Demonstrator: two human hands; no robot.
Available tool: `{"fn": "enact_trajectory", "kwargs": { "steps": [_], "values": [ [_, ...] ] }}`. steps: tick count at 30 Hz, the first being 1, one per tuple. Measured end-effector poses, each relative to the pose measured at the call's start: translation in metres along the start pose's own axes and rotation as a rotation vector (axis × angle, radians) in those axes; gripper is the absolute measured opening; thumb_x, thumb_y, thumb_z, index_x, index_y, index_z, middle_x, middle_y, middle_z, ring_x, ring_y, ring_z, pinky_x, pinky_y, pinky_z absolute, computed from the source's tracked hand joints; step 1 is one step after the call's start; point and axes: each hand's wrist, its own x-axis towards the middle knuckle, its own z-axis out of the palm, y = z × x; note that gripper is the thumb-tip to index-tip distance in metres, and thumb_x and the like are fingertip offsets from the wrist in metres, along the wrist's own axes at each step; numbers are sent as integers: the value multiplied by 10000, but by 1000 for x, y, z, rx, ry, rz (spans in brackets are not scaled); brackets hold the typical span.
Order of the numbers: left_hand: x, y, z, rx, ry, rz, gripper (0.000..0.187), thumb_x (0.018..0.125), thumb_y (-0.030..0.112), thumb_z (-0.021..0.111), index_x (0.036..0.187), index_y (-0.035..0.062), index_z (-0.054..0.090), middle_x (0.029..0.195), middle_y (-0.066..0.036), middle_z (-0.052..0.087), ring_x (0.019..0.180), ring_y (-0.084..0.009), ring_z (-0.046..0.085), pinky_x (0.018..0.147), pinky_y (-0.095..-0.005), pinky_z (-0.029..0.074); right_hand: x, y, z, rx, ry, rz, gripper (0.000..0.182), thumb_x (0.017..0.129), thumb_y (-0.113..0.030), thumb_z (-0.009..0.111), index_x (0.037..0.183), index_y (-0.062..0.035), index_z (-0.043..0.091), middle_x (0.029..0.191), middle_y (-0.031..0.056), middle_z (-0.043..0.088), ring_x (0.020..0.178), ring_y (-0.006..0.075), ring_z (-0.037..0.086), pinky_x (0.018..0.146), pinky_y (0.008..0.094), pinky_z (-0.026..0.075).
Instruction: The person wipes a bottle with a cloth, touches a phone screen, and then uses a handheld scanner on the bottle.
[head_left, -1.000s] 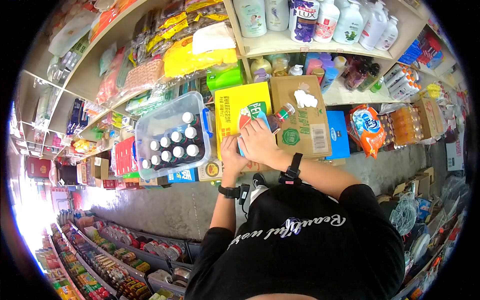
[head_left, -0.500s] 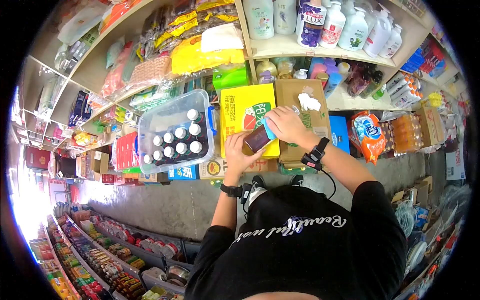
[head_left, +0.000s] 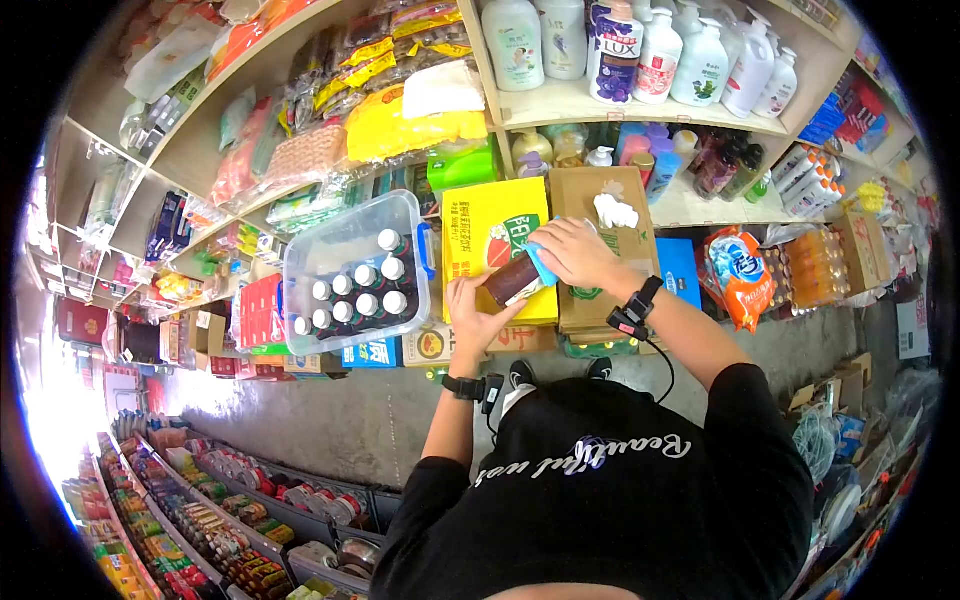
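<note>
A dark brown bottle (head_left: 514,281) lies tilted between both hands above the yellow carton (head_left: 488,215). My left hand (head_left: 476,312) grips its lower left end, fingers wrapped round it. At the upper right end, my right hand (head_left: 571,254) presses a light blue cloth (head_left: 541,266) against the bottle. Left of the carton stands a clear plastic bin (head_left: 418,205) with a blue latch, holding several dark bottles with white caps (head_left: 366,304). A crumpled white tissue (head_left: 615,211) rests on the brown carton (head_left: 571,190) to the right.
Shelves with pump bottles (head_left: 702,66) and a yellow packet (head_left: 385,127) rise behind the cartons. An orange detergent bag (head_left: 738,277) is at the right, beside shrink-wrapped bottles (head_left: 822,268). A blue box (head_left: 680,268) stands right of the brown carton. Grey crates of goods line the lower left.
The bottle has turned slightly between the hands, showing a pale label patch at its lower edge. The view has shifted a little, so the bin and cartons sit lower.
</note>
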Motion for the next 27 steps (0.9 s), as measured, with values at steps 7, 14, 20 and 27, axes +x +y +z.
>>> {"fn": "enact_trajectory", "kwargs": {
  "steps": [7, 14, 20, 27],
  "values": [
    [-4, -22, 7, 96, -100, -244, 536, 829, 420, 829, 1186, 43, 695, 1105, -155, 673, 1110, -370, 576, 1028, -491, 418, 8, 0, 1, 43, -20, 27, 301, 1030, -258, 561, 1192, -22, 653, 1152, 152, 703, 1092, 331, 643, 971, 457, 477],
    [5, -5, -7, -16, -85, -11, 704, 685, 305, 953, 1255, 18, 656, 1179, -149, 685, 1118, -363, 615, 999, -456, 481, 9, -11, -1, -9, 55, 64, 264, 1002, -255, 589, 1140, -39, 654, 1054, 141, 695, 1005, 333, 645, 912, 455, 474],
    [3, -2, -4, 92, -56, -40, 657, 669, 304, 965, 1203, 20, 710, 1142, -145, 714, 1106, -345, 637, 998, -445, 491, 17, -25, 18, -70, 136, 111, 214, 997, -251, 596, 1046, -48, 646, 968, 152, 670, 935, 348, 628, 889, 462, 467],
    [1, -1, 2, 139, -37, -50, 685, 668, 287, 954, 1232, -5, 697, 1163, -163, 711, 1097, -376, 648, 988, -464, 509, 32, -53, 35, -146, 128, 87, 246, 969, -262, 619, 934, -21, 650, 907, 152, 655, 919, 333, 615, 889, 467, 456]
  ]
}}
